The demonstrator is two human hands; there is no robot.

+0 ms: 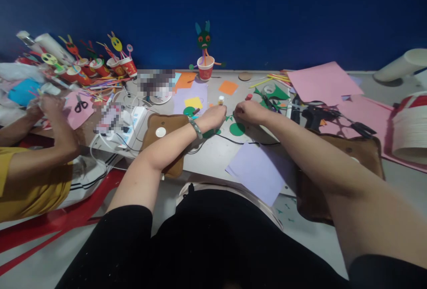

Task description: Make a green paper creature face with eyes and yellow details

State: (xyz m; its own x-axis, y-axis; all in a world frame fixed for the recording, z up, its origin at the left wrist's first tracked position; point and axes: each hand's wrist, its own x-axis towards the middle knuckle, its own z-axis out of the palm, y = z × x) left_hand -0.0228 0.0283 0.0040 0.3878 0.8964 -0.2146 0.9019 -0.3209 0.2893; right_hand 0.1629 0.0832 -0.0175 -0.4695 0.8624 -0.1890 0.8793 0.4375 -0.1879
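Note:
My left hand [214, 118], a bracelet on its wrist, is closed with its fingers together above the table. A small white-topped tube [220, 99] shows just beyond its fingers; whether they grip it is unclear. My right hand [249, 112] is curled closed a little to the right. Past its knuckles shows a small red cylinder [248, 97], and what the fingers hold is hidden. Small green paper triangles [229, 118] lie between the hands. Nearer me is a green paper circle [237, 129], with another green circle [189, 111] by my left wrist.
A paper-cup figure [206, 67] with a green head stands at the back. Lilac sheets [258, 171] overhang the front edge. A glue gun [312, 114] and pink sheets [325, 82] lie right. A power strip [135, 125] and a co-worker's hands [50, 104] are left.

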